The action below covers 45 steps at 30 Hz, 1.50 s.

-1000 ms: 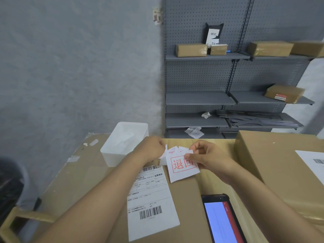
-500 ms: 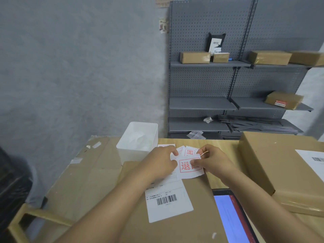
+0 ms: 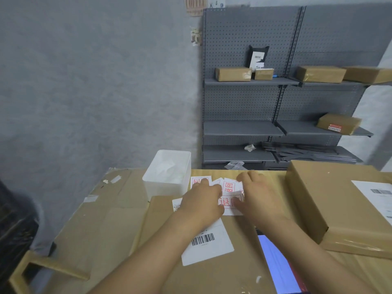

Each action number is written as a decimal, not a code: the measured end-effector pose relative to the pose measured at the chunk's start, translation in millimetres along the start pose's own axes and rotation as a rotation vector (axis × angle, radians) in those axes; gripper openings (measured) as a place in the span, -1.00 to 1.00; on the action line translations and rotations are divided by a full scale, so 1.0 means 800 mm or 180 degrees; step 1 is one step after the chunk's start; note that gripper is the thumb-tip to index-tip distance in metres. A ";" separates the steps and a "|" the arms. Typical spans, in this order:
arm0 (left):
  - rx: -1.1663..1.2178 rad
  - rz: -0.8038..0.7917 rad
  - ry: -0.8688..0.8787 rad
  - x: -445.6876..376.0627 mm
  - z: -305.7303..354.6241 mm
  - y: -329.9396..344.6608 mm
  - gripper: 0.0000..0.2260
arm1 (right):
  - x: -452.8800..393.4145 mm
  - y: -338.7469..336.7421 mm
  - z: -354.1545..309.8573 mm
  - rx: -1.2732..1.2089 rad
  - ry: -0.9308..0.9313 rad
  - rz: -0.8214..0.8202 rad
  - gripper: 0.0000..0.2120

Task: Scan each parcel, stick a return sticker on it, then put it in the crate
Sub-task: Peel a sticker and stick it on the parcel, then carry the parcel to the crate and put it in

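Observation:
A brown cardboard parcel (image 3: pixel 222 276) lies right in front of me, with a white barcode shipping label (image 3: pixel 206 245) on its top. At the parcel's far edge lies a white return sticker (image 3: pixel 228 203) with red characters. My left hand (image 3: pixel 201 203) lies over the sticker's left side and the label's top, fingers flat. My right hand (image 3: pixel 257 195) rests on the sticker's right side with its fingers spread. More return stickers (image 3: pixel 230 185) lie fanned out on the table just behind. No crate can be made out for certain.
A handheld device with a lit blue screen (image 3: pixel 275 264) lies at the parcel's right edge. A second, larger labelled parcel (image 3: pixel 331 209) sits at the right. A white plastic bin (image 3: pixel 167 177) stands behind left. Grey shelves (image 3: pixel 244 81) hold several parcels. A black bag (image 3: pixel 14 225) is at the far left.
Both hands held the return sticker up by its edges; they have since brought it down flat onto the parcel's far edge. My view has tilted upward.

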<state>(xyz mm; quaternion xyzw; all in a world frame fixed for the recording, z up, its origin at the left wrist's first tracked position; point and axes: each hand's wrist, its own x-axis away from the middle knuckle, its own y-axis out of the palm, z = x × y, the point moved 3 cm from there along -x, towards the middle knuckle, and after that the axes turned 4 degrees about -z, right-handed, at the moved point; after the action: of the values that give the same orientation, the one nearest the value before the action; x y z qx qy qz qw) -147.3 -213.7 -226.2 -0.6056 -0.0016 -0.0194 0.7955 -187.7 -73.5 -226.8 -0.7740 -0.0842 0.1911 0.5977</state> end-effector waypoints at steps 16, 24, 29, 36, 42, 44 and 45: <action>-0.0072 0.0116 -0.0076 0.038 -0.034 -0.005 -0.73 | 0.058 0.006 -0.002 -0.0497 0.0326 -0.0226 -0.75; -0.0048 0.0088 -0.1154 0.107 -0.141 -0.036 -0.64 | 0.124 0.009 0.016 -0.1594 0.1480 -0.1041 -0.56; 0.1757 -0.0708 -0.1547 0.148 -0.144 -0.010 -0.78 | 0.147 0.014 -0.004 -0.1728 0.1362 -0.1148 -0.64; 0.2137 -0.0135 -0.1775 0.205 -0.170 -0.010 -0.64 | 0.151 -0.001 -0.048 -0.1706 0.0802 -0.1050 -0.66; 0.1963 0.0641 -0.2210 0.285 -0.219 -0.026 -0.48 | 0.147 -0.002 -0.121 -0.1862 0.0207 -0.1058 -0.60; 0.2046 0.0876 -0.2327 0.318 -0.237 -0.031 -0.54 | 0.149 0.006 -0.154 -0.2012 0.0029 -0.1126 -0.59; 0.2087 0.0997 -0.2388 0.336 -0.246 -0.035 -0.57 | 0.150 0.011 -0.173 -0.2093 -0.0041 -0.1176 -0.59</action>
<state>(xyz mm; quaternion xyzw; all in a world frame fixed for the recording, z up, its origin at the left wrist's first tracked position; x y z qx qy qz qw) 116.0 -419.0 -244.5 -0.2830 -0.2019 0.3196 0.8815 -23.9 -156.6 -229.2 -0.8951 -0.2830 0.0477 0.3412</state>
